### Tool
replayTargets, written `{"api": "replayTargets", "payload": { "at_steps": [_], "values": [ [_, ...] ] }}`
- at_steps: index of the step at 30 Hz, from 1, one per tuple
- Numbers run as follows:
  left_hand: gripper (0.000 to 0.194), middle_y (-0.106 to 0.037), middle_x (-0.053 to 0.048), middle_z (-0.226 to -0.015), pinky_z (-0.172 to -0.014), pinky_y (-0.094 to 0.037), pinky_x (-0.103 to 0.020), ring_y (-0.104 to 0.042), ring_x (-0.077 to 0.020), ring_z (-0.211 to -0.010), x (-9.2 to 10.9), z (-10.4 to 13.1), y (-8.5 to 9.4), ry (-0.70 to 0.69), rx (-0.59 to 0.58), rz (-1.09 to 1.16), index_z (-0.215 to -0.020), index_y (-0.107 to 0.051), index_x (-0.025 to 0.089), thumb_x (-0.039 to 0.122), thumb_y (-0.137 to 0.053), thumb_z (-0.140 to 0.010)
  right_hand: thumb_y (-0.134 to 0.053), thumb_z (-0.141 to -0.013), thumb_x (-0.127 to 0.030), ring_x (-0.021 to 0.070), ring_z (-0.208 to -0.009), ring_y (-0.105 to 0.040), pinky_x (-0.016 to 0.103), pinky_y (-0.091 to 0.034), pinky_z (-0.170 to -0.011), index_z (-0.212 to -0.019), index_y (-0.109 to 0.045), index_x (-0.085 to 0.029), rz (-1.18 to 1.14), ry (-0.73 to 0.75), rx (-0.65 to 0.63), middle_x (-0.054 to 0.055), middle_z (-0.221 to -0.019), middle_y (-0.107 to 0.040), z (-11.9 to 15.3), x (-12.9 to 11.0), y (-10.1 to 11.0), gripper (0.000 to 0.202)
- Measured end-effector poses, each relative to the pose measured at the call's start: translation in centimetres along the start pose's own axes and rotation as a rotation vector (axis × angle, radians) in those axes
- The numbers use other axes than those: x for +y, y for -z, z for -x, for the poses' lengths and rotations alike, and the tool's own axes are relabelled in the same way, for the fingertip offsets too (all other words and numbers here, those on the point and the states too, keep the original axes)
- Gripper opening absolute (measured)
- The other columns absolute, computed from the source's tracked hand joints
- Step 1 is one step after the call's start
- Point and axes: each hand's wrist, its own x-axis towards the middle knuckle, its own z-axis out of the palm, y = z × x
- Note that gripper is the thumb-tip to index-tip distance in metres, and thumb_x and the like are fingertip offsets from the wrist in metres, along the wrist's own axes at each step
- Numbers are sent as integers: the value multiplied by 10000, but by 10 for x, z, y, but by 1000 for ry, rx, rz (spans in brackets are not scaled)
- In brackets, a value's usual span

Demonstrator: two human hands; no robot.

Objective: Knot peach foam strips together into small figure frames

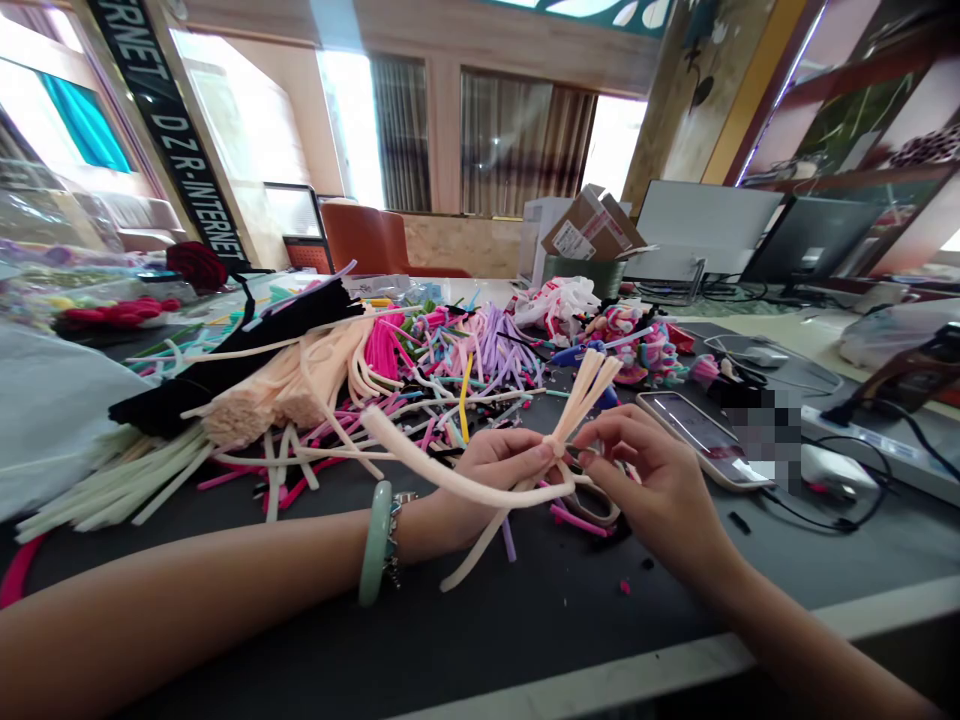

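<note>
A small bundle of cream pipe cleaners [583,400] stands upright over the front of the table, bound at its base, with long loose ends curving left and down. My left hand [491,478] pinches the bundle at the binding from the left. On the other side, my right hand [643,470] has its thumb and forefinger closed near the binding; anything between those fingertips is too small to make out. Scissors [596,503] lie on the dark table just beneath the hands, their handles partly hidden.
Peach, black, pink, lilac and pale green pipe cleaners [510,350] lie heaped behind and left. To the right are a phone [701,440], a white charger [840,475], cables and a power strip [885,450]. Monitors [701,225] and a cardboard box [592,228] stand at the back.
</note>
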Motion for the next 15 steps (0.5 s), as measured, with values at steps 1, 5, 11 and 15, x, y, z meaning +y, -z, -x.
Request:
{"api": "replayTargets", "payload": {
  "at_steps": [1, 5, 11, 15],
  "values": [
    [263, -605, -41, -647, -529, -345, -185, -515, -83, -570, 0, 0, 1, -2, 0, 11, -745, -658, 71, 328, -702, -714, -605, -747, -138, 117, -661, -485, 269, -413, -599, -782, -607, -195, 64, 48, 23, 4, -811, -526, 1, -3, 0, 67],
    [232, -577, -17, -616, -493, -318, -171, -462, -55, -522, -3, -2, 5, -42, -11, 27, -762, -662, 80, 312, -663, -760, -620, -698, -82, 123, -719, -500, 269, -428, -666, -841, -604, -182, 244, 262, 34, 17, -841, -514, 4, -13, 1, 175],
    [232, -575, -16, -639, -516, -344, -171, -503, -73, -573, -6, -3, 7, -52, 1, 56, -736, -647, 82, 310, -691, -731, -611, -754, -94, 121, -764, -518, 253, -437, -666, -946, -643, -200, 276, 442, -74, 32, -871, -497, 8, -12, -2, 222],
    [294, -549, 0, -608, -494, -318, -170, -461, -59, -542, -5, -4, 9, -46, 48, -76, -704, -628, 87, 372, -701, -711, -573, -823, -121, 124, -789, -538, 251, -444, -694, -882, -653, -205, 286, 476, -114, 37, -868, -551, 9, -8, -2, 130]
  ]
}}
